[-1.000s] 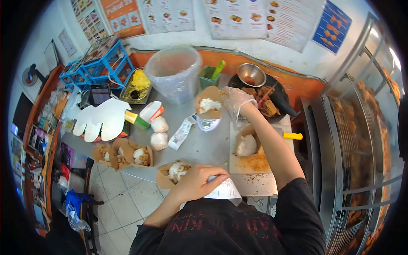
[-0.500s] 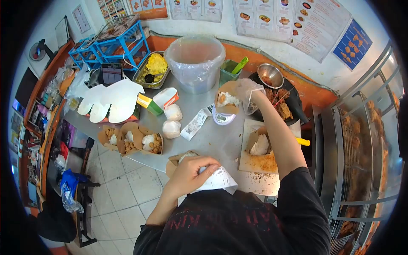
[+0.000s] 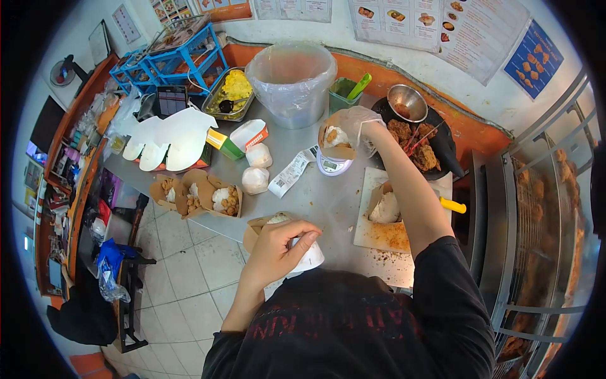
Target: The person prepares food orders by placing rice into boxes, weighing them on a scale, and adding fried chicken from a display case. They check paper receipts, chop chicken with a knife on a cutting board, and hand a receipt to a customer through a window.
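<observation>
My left hand (image 3: pixel 281 249) is low in front of my body, its fingers curled around a white printed receipt (image 3: pixel 309 258). Partly behind that hand is a brown cardboard food box (image 3: pixel 254 234). My right hand (image 3: pixel 363 125), in a clear plastic glove, is at the right wall of another cardboard food box (image 3: pixel 336 151) and appears to grip it; the fingertips are hard to make out. White rice (image 3: pixel 334 135) and a brown piece show inside this box. Directly below it is a small white scale (image 3: pixel 332 167) with a display.
Three filled boxes (image 3: pixel 226 201) line the left table edge. Two wrapped white balls (image 3: pixel 255 180) sit by a long receipt (image 3: pixel 291 174). A cutting board (image 3: pixel 372 235) holds another box and a yellow-handled tool (image 3: pixel 453 205). Behind are a black pan of fried chicken (image 3: pixel 424 158) and a plastic-lined bucket (image 3: pixel 291 95).
My left hand has turned the receipt, so less of its print shows. My right hand stays at the box above the scale, shifted slightly left over it. The camera view has tilted a little.
</observation>
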{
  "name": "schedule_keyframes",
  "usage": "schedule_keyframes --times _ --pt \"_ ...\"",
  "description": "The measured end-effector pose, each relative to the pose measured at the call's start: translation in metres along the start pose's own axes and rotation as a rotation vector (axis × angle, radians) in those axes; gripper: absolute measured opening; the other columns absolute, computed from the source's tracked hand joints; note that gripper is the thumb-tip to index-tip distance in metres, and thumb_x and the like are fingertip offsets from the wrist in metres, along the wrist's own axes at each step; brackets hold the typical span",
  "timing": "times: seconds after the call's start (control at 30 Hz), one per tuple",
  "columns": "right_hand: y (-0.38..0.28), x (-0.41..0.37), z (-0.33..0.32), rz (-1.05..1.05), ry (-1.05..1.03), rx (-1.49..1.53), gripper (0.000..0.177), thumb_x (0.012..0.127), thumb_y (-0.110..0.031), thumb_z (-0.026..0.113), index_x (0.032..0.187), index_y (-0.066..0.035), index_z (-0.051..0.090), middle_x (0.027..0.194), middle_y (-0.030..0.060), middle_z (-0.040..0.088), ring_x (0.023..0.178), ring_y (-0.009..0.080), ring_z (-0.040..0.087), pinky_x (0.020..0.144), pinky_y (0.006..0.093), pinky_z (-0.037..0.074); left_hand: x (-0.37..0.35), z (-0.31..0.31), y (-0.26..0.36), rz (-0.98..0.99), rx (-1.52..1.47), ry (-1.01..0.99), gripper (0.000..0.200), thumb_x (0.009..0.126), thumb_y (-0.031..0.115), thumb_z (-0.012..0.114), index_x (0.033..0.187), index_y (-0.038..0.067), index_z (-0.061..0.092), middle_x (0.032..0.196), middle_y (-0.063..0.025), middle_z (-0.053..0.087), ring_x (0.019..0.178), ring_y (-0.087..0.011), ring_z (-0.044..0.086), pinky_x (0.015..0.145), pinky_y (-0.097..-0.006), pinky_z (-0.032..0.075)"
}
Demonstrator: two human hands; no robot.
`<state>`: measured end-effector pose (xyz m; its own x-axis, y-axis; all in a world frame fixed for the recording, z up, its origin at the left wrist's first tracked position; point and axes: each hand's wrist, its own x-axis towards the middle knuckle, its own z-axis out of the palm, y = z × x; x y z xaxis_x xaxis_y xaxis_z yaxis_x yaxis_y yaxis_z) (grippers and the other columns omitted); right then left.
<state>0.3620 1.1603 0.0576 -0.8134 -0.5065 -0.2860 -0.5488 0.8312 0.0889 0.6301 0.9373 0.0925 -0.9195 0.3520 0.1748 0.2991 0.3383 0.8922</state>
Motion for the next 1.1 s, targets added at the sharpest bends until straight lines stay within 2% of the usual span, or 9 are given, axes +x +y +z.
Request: schedule_keyframes --times 0.13,0.2,0.3,0.63,0.73,0.87,1.0,1.03,1.1 --pt "0.005 0.014 0.013 0.050 -0.014 0.045 0.036 0.082 -0.019 0.057 0.117 -0.013 0.061 0.118 0.0151 0.060 0.108 0.0326 0.059 0.089 0.0391 0.048 -0.001 0.006 -0.005 0.098 0.020 0.057 0.013 0.089 0.015 0.062 0.090 0.003 0.067 0.072 -0.0044 0.065 0.050 -0.0099 0.047 0.047 -0.0251 0.036" --pt "-0.007 -0.013 -0.005 0.234 0.174 0.354 0.031 0.073 -0.015 0.065 0.103 -0.009 0.069 0.101 0.0173 0.067 0.095 0.0334 0.065 0.078 0.0394 0.053 -0.002 0.007 -0.005 0.080 0.021 0.057 0.014 0.089 0.015 0.062 0.090 0.003 0.067 0.072 -0.0045 0.065 0.050 -0.0101 0.048 0.047 -0.0252 0.036" --pt "-0.009 -0.030 -0.006 0.284 0.416 0.646 0.028 0.073 -0.018 0.066 0.099 -0.010 0.068 0.101 0.0171 0.066 0.096 0.0328 0.064 0.079 0.0391 0.052 -0.002 0.007 -0.005 0.060 0.022 0.052 0.014 0.089 0.015 0.062 0.090 0.003 0.067 0.072 -0.0048 0.066 0.050 -0.0107 0.048 0.047 -0.0252 0.036" --pt "-0.006 -0.038 -0.007 0.235 0.277 0.659 0.032 0.083 -0.029 0.057 0.108 -0.010 0.065 0.105 0.0155 0.065 0.095 0.0296 0.063 0.082 0.0347 0.049 0.006 0.016 0.016 0.104 0.107 -0.012 0.013 0.089 0.016 0.061 0.091 0.004 0.066 0.076 -0.0077 0.067 0.057 -0.0183 0.058 0.051 -0.0282 0.042" --pt "-0.011 -0.059 -0.021 0.235 0.244 0.574 0.036 0.086 -0.032 0.053 0.113 -0.010 0.063 0.108 0.0144 0.066 0.097 0.0283 0.063 0.083 0.0351 0.049 0.004 0.015 0.017 0.040 0.117 0.023 0.010 0.085 0.012 0.064 0.084 0.003 0.069 0.073 -0.0060 0.067 0.063 -0.0133 0.062 0.056 -0.0250 0.045" --pt "-0.007 -0.121 -0.019 0.209 0.510 0.648 0.031 0.086 -0.029 0.052 0.105 -0.009 0.066 0.100 0.0167 0.066 0.095 0.0310 0.063 0.085 0.0367 0.048 -0.012 -0.011 -0.005 0.006 0.097 0.253 0.011 0.086 0.011 0.061 0.085 0.000 0.064 0.072 -0.0107 0.064 0.059 -0.0224 0.060 0.054 -0.0313 0.045" --pt "-0.024 -0.174 0.026 0.156 0.434 0.889 0.024 0.085 -0.027 0.056 0.088 -0.006 0.066 0.077 0.0074 0.066 0.070 0.0142 0.061 0.067 0.0306 0.049 -0.061 -0.085 -0.006 -0.539 0.574 0.226 0.027 0.086 0.027 0.061 0.085 0.001 0.067 0.073 -0.0169 0.065 0.059 -0.0280 0.062 0.056 -0.0363 0.045" --pt "-0.038 -0.182 0.039 0.122 0.338 0.867 0.024 0.085 -0.028 0.056 0.088 -0.006 0.066 0.077 0.0084 0.066 0.071 0.0168 0.063 0.067 0.0328 0.049 -0.072 -0.093 -0.013 -0.549 0.578 0.231 0.027 0.086 0.027 0.061 0.085 0.001 0.067 0.073 -0.0169 0.065 0.059 -0.0280 0.062 0.056 -0.0363 0.045" --pt "-0.069 -0.192 0.065 -0.015 0.214 0.858 0.025 0.085 -0.029 0.056 0.089 -0.006 0.065 0.080 0.0109 0.067 0.074 0.0232 0.064 0.068 0.0369 0.050 -0.088 -0.095 -0.041 -0.918 0.780 0.029 0.042 0.086 0.043 0.058 0.088 0.003 0.069 0.081 -0.0181 0.067 0.069 -0.0303 0.064 0.062 -0.0373 0.048"
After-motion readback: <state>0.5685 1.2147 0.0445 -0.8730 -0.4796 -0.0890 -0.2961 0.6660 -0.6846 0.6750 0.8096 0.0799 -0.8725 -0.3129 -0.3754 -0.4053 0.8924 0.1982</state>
